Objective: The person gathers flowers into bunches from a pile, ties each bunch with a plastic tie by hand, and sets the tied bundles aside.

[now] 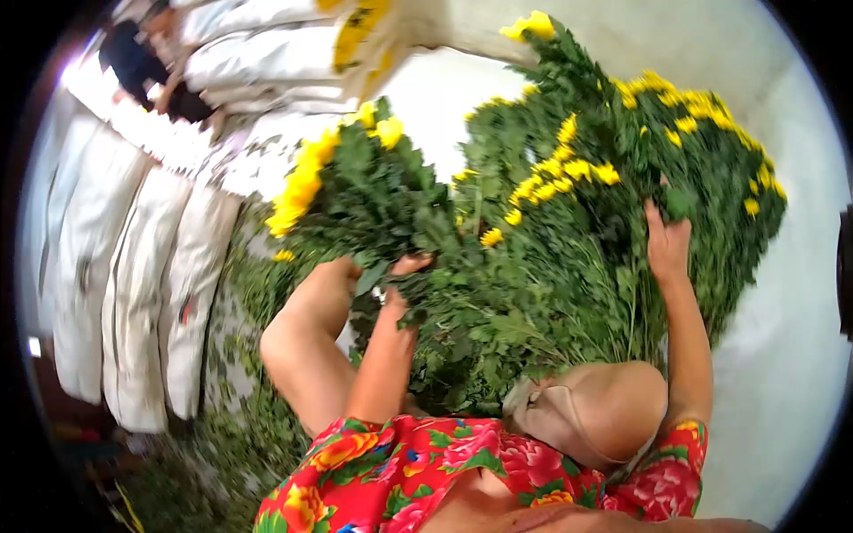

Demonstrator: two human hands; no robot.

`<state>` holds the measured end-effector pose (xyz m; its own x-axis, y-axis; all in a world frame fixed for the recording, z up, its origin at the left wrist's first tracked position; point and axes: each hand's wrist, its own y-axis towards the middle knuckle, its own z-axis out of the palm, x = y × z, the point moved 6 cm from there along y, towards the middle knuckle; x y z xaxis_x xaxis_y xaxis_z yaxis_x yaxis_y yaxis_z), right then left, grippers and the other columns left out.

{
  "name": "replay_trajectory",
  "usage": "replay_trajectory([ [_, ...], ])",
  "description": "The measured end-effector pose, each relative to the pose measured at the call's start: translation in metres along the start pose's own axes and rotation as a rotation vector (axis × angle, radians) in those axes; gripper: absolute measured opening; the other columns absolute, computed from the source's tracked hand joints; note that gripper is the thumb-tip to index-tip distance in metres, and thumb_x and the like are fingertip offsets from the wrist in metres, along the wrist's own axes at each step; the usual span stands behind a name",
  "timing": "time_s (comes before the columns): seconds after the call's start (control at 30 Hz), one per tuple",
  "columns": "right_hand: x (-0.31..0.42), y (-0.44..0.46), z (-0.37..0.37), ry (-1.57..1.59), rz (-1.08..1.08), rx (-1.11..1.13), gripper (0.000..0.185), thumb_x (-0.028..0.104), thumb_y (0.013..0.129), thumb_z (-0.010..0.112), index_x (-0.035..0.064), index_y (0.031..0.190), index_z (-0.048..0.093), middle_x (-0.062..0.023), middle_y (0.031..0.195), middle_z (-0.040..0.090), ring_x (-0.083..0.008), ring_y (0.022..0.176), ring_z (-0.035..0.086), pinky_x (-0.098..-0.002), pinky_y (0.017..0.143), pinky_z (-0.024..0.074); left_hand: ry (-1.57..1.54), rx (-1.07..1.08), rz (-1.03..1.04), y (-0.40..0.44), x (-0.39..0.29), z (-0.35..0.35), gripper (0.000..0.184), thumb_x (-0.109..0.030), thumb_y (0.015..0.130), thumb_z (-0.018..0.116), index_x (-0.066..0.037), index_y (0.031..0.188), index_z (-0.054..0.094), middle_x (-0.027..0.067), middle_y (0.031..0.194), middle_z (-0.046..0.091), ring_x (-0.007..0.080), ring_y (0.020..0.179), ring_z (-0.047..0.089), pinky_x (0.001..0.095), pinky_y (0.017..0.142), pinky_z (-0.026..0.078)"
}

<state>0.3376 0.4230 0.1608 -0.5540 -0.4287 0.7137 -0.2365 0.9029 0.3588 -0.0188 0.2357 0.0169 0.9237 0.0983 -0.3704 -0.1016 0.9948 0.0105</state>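
My left hand (410,266) is closed round the stems of a bunch of yellow chrysanthemums (364,191); leaves cover part of the fingers. The blooms of this bunch face up and to the left. At the right, my right hand (668,240) reaches into a large pile of chrysanthemums (542,266). Its fingers are closed on a leafy chrysanthemum stem (613,133), and leaves partly hide the fingertips. Blurred leaves make the exact grip hard to see. Yellow heads line the pile's far and right edges.
Long white wrapped bundles (133,284) lie at the left, and more white sacks (275,62) are stacked at the back. Another person (147,67) in dark clothes is at the far left. Loose leaves (240,382) litter the floor. A pale wall (782,355) runs along the right.
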Motion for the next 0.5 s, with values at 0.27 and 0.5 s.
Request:
replay_trajectory([
  [0.27,0.156,-0.049,0.069,0.218,-0.525,0.212,0.059,-0.016,0.090,0.047,0.0052,0.145,0.044,-0.0155,0.143,0.049,-0.0268,0.129,0.050,-0.0362,0.103,0.0443,-0.012,0.100,0.123,-0.021,-0.041,0.065,0.048,-0.018,0.090,0.062,-0.003,0.135,0.052,0.0166,0.128,0.061,0.0305,0.117,0.060,0.0470,0.101,0.050],
  [0.5,0.254,-0.099,0.128,-0.289,-0.776,0.278,0.070,-0.004,0.072,0.060,0.0047,0.141,0.051,-0.0145,0.089,0.064,-0.0308,0.073,0.063,-0.0375,0.062,0.0523,-0.214,0.151,0.036,-0.027,-0.046,0.060,0.049,-0.013,0.087,0.065,-0.003,0.133,0.054,0.0145,0.126,0.062,0.0283,0.114,0.060,0.0447,0.100,0.049],
])
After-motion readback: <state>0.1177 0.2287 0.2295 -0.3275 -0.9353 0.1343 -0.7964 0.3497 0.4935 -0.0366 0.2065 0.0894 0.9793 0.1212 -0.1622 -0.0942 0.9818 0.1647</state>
